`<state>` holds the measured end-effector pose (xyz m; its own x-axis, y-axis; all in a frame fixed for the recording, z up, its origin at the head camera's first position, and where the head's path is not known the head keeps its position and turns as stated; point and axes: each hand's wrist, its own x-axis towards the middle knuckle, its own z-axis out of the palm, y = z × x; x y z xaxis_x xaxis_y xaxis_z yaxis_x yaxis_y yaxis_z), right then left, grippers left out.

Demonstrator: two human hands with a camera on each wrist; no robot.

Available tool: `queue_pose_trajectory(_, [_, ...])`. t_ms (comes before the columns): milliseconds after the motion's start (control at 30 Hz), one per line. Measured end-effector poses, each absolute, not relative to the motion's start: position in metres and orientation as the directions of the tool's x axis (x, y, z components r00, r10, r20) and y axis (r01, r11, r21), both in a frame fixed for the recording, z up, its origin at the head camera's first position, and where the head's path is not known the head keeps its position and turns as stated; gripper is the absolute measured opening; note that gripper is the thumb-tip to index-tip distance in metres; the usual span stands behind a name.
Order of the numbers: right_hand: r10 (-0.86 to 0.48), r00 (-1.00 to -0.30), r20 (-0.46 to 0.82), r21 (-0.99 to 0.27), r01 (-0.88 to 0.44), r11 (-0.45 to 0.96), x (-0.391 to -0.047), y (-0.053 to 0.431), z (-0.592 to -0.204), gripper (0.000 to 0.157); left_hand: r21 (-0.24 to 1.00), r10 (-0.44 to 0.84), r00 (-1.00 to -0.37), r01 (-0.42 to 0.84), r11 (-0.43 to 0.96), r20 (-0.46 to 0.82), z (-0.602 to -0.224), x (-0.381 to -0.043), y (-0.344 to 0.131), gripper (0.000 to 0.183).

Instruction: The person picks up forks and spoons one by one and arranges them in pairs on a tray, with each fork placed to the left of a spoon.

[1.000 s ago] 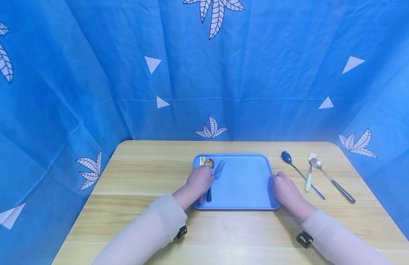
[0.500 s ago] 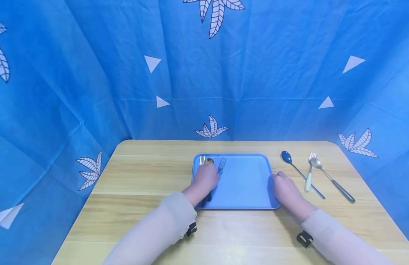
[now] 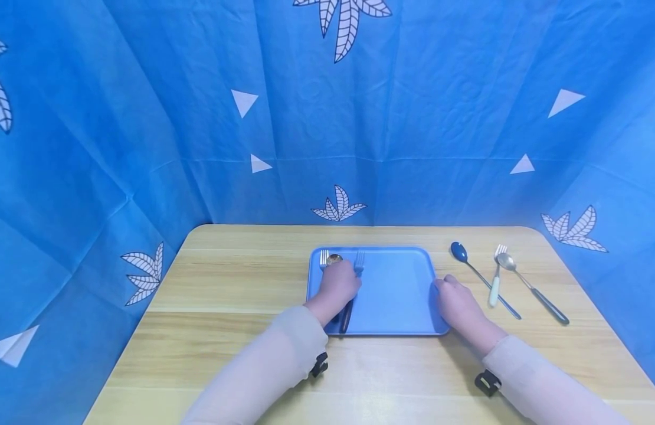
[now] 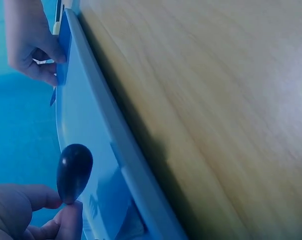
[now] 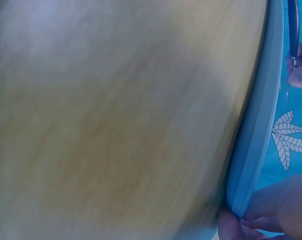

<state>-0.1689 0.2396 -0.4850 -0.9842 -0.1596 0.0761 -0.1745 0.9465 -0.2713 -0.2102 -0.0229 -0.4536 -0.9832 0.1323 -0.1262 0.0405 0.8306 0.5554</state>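
Observation:
My left hand point(image 3: 338, 287) pinches a dark-handled fork point(image 3: 359, 261) above the left part of the blue tray point(image 3: 396, 292). The fork's tines point to the back, and its rounded handle end point(image 4: 75, 170) juts from between thumb and finger in the left wrist view. Partly hidden beneath that hand, another fork point(image 3: 324, 258) and a spoon point(image 3: 334, 258) lie at the tray's left side. At the opposite side, my right hand point(image 3: 460, 302) grips the tray's right rim, thumb and fingers on either side of the edge point(image 5: 253, 140) in the right wrist view.
Right of the tray, a dark blue spoon point(image 3: 458, 252) lies across a light-handled fork point(image 3: 494, 292), and a grey-handled spoon point(image 3: 549, 306) lies beside them. All are on the wooden table point(image 3: 242, 283). A blue patterned curtain point(image 3: 439, 118) hangs behind the table.
My left hand has moved right with the fork, which has turned from slanted to nearly straight front to back. My right hand and the tray have stayed put.

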Motion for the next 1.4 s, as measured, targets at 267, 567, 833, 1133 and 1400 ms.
queue_pose_trajectory(267, [-0.161, -0.984, 0.073, -0.275, -0.175, 0.946, -0.169, 0.240, -0.485, 0.022, 0.570, 0.092, -0.980, -0.026, 0.822, -0.176, -0.460, -0.215, -0.016, 0.030])
queue_pose_trajectory(567, [-0.164, -0.984, 0.069, -0.265, -0.177, 0.948, -0.169, 0.240, -0.484, 0.023, 0.566, 0.059, -0.981, -0.057, 0.823, -0.184, -0.466, -0.218, -0.010, 0.024])
queue_pose_trajectory(833, [-0.143, -0.989, 0.029, -0.277, -0.146, 0.950, -0.168, 0.239, -0.484, 0.024, 0.587, 0.081, -0.985, -0.024, 0.809, -0.152, -0.471, -0.220, -0.008, 0.022])
queue_pose_trajectory(1133, [-0.157, -0.986, 0.056, -0.265, -0.166, 0.950, -0.169, 0.239, -0.484, 0.024, 0.575, 0.081, -0.987, -0.015, 0.818, -0.141, -0.472, -0.222, -0.004, 0.030])
queue_pose_trajectory(1400, [-0.157, -0.986, 0.055, -0.272, -0.166, 0.948, -0.169, 0.239, -0.484, 0.021, 0.566, 0.067, -0.988, -0.023, 0.824, -0.138, -0.472, -0.222, -0.003, 0.027])
